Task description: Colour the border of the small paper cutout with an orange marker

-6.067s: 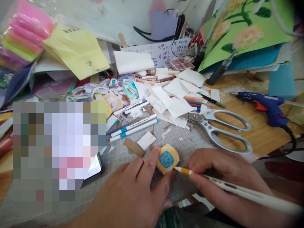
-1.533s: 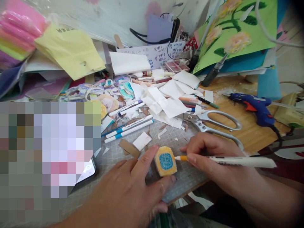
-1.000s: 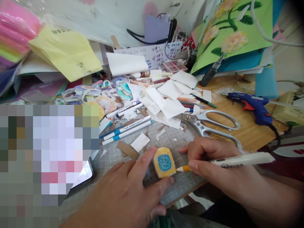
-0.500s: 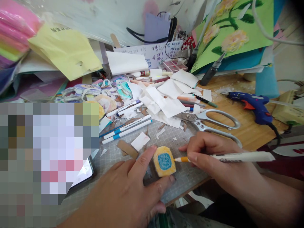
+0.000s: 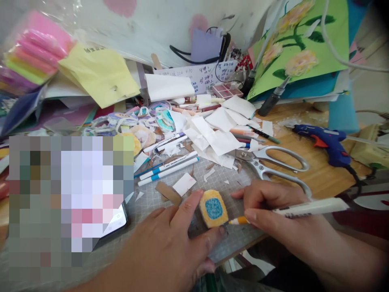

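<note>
A small rounded block (image 5: 204,215), yellow with a blue square patch in its middle, lies on the grey cutting mat (image 5: 240,243). My left hand (image 5: 164,235) steadies it, with the index finger at its upper left edge and the thumb along its lower edge. In my right hand (image 5: 273,211) is a white marker (image 5: 316,207) with an orange-yellow front end, gripped like a pen. The marker's tip is at the block's lower right corner; whether it touches cannot be made out.
Silver scissors (image 5: 273,160) lie behind my right hand, near a blue glue gun (image 5: 325,142). White markers (image 5: 170,172), a cardboard scrap (image 5: 168,192) and paper pieces (image 5: 209,125) clutter the mat. A phone (image 5: 117,223) lies at left beside a blurred-out area.
The marker's tip has moved from the middle of the block's right edge down to its lower right corner. The view has shifted slightly; my left hand still holds the block.
</note>
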The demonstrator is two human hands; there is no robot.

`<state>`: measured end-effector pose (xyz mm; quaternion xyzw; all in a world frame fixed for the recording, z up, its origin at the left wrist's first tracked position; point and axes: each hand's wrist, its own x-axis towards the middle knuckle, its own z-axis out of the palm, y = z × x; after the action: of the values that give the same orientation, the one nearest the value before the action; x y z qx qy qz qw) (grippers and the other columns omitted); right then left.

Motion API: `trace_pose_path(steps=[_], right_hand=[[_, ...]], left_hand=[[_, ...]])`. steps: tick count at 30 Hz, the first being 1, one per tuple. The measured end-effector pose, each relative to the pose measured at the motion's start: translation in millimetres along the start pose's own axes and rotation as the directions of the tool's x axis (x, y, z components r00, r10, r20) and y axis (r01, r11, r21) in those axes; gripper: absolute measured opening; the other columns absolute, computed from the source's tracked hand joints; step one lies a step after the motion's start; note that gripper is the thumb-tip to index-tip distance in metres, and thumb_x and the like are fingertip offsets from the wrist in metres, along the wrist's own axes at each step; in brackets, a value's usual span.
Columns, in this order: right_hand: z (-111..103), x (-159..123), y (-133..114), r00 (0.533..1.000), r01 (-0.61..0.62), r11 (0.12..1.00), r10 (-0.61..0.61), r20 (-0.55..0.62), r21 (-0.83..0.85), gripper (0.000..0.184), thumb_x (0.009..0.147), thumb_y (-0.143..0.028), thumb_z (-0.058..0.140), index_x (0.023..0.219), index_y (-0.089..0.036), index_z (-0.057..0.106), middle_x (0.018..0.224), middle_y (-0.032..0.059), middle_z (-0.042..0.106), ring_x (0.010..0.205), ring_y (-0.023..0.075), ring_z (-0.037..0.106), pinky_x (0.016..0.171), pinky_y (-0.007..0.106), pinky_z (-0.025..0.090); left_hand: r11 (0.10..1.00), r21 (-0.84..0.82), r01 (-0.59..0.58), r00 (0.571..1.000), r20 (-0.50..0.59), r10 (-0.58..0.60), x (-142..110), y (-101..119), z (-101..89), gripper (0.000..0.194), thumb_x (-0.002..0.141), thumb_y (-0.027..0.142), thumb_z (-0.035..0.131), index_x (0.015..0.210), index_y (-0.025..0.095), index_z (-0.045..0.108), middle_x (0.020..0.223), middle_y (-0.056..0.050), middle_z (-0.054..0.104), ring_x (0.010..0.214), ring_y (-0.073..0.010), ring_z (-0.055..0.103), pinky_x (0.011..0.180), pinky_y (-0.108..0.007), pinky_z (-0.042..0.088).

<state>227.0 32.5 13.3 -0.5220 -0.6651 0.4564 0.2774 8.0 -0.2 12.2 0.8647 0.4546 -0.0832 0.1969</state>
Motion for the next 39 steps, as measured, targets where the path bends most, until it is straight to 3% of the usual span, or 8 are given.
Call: trace_pose_path(steps=[13, 19, 24, 34, 39], right_hand=[[3, 2, -2, 1.000, 0.029, 0.998, -0.029, 0.003, -0.062, 0.018, 0.075, -0.024, 0.054, 0.058, -0.023, 0.050, 0.060, 0.0023, 0.062, 0.080, 0.0271, 0.064, 0.049, 0.028, 0.042], [1, 12, -10, 0.997, 0.038, 0.996, -0.043, -0.059, -0.080, 0.019, 0.078, -0.027, 0.056, 0.060, -0.022, 0.052, 0.057, -0.0009, 0.056, 0.057, 0.0176, 0.055, 0.047, 0.027, 0.040], [4, 24, -12, 0.999, 0.048, 0.995, -0.049, -0.012, -0.086, 0.017, 0.077, -0.025, 0.057, 0.061, -0.020, 0.054, 0.056, -0.0023, 0.054, 0.052, 0.0138, 0.047, 0.046, 0.025, 0.036], [13, 27, -20, 1.000, 0.019, 0.997, -0.020, -0.010, -0.076, 0.016, 0.075, -0.029, 0.057, 0.062, -0.021, 0.053, 0.057, -0.0012, 0.056, 0.055, 0.0156, 0.050, 0.049, 0.027, 0.038], [23, 21, -29, 0.996, 0.034, 0.990, -0.023, 0.082, -0.137, 0.016, 0.074, -0.027, 0.055, 0.061, -0.021, 0.052, 0.056, -0.0004, 0.056, 0.053, 0.0157, 0.051, 0.047, 0.027, 0.040]], left_hand=[[0.999, -0.003, -0.037, 0.997, -0.072, 0.036, -3, 1, -1.0, 0.046, 0.077, 0.039, 0.064, 0.121, 0.043, 0.052, 0.147, -0.011, 0.034, 0.106, -0.0384, 0.058, 0.083, -0.054, 0.049], [0.998, -0.001, -0.062, 0.995, -0.074, 0.062, -4, 0, -3.1, 0.042, 0.080, 0.044, 0.060, 0.121, 0.042, 0.051, 0.147, -0.010, 0.034, 0.109, -0.0375, 0.056, 0.084, -0.053, 0.048], [0.998, -0.021, -0.053, 0.997, -0.065, 0.052, -6, 0, -2.4, 0.041, 0.082, 0.044, 0.057, 0.123, 0.042, 0.051, 0.147, -0.009, 0.032, 0.112, -0.0358, 0.054, 0.085, -0.052, 0.047], [0.998, -0.041, -0.056, 0.995, -0.083, 0.053, -6, 0, -1.8, 0.042, 0.081, 0.045, 0.059, 0.122, 0.044, 0.051, 0.148, -0.007, 0.032, 0.108, -0.0339, 0.057, 0.085, -0.050, 0.048], [0.995, -0.037, -0.088, 0.990, -0.111, 0.083, -6, -1, 2.1, 0.045, 0.081, 0.045, 0.059, 0.124, 0.042, 0.048, 0.147, -0.012, 0.030, 0.106, -0.0355, 0.057, 0.083, -0.052, 0.048]])
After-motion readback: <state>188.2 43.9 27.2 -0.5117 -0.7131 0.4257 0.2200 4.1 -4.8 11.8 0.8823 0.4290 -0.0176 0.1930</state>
